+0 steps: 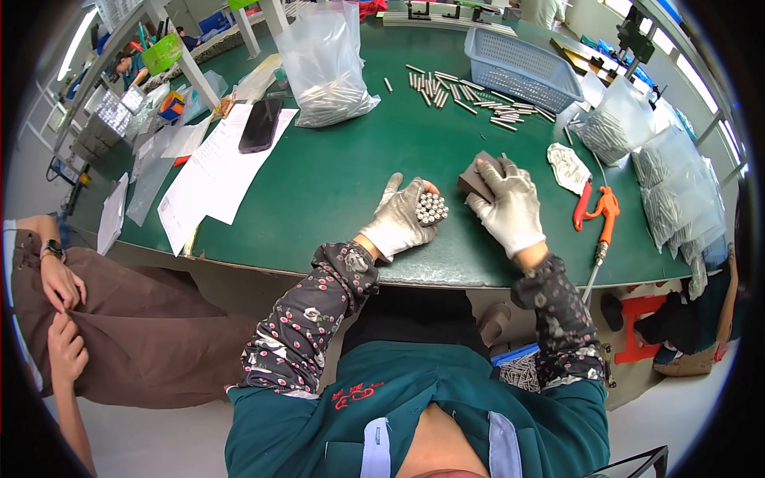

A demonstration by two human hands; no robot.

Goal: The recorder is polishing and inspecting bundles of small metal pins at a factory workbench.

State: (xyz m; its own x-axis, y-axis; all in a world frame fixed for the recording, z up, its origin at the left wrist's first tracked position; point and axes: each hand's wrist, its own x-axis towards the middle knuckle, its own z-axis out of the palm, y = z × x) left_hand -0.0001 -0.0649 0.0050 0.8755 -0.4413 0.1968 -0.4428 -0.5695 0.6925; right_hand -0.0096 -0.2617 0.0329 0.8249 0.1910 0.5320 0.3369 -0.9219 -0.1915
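Observation:
My left hand [400,215], in a whitish glove with bare fingertips, is closed round a bundle of metal pins [431,209]. Their round ends face right and stand in a tight cluster. To its right, my right hand [510,205], gloved too, grips a dark brown-grey block [478,177], which looks like a sanding block. The block is tilted over the green table, a short gap away from the bundle. Whether it touches the tabletop I cannot tell. Farther off, several loose metal pins [442,94] lie scattered in front of a blue plastic basket [522,68].
A clear bag of pins [331,80] stands far left, near a phone [260,126] on papers [209,187]. At right lie an orange air gun [606,209], red-handled pliers [582,205], a crumpled white glove [568,168] and more bagged pins [673,191]. Another person's hands [64,319] are at left.

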